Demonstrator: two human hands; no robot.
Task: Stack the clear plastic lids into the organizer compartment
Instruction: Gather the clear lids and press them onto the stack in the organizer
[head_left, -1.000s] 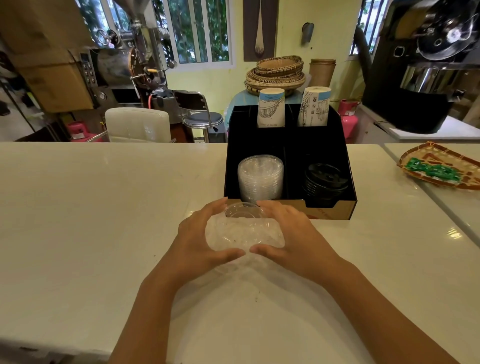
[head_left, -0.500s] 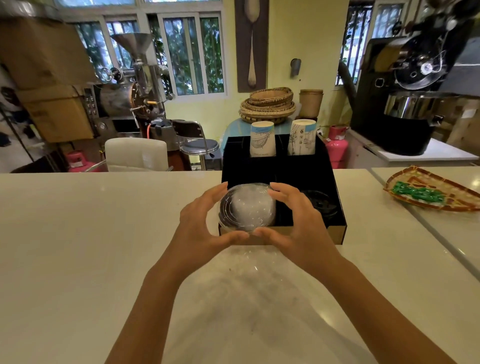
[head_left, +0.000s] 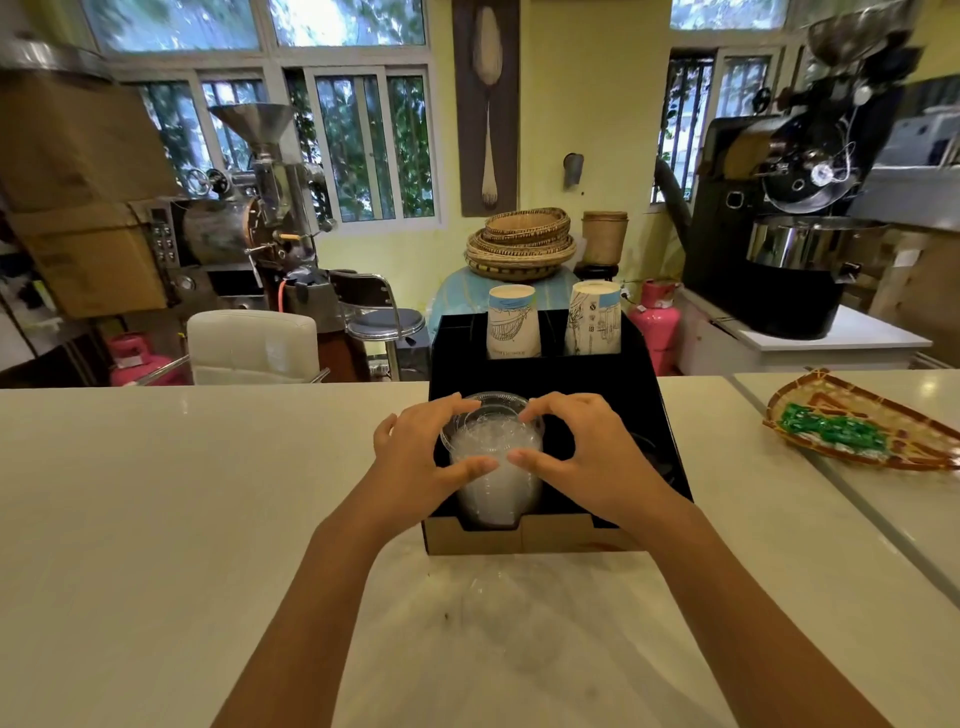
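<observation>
**Mia:** Where are the clear lids (head_left: 492, 462)?

**Ben:** They are in a pile, between the two hands. The left hand (head_left: 415, 457) is on the left side of the pile. The right hand (head_left: 597, 457) is on the right side.

**Mia:** Are the hands holding them?

**Ben:** Yes. Both hands are curled around the pile. The fingers wrap over the far edge, and the thumbs press the near side. The two thumb tips almost meet in front.

**Mia:** Where is the pile sitting?

**Ben:** It is in the front left slot of the black organizer (head_left: 670, 441). The bottom of the pile is down inside, behind the low brown front wall. The top sticks up above the wall.

**Mia:** Which way does the pile point?

**Ben:** It goes up and down, like a little tower. The top lid faces up, and I can see its round rim. It leans a bit toward the camera.

**Mia:** What else is in the box?

**Ben:** Two stacks of paper cups stand at the back, one on the left (head_left: 513, 322) and one on the right (head_left: 593, 318). They are upside down. The front right slot is dark, and I cannot tell what is in there.

**Mia:** And around the box?

**Ben:** The box sits on a white counter (head_left: 182, 493). A woven tray (head_left: 862, 423) with something green on it lies far off to the right.
</observation>
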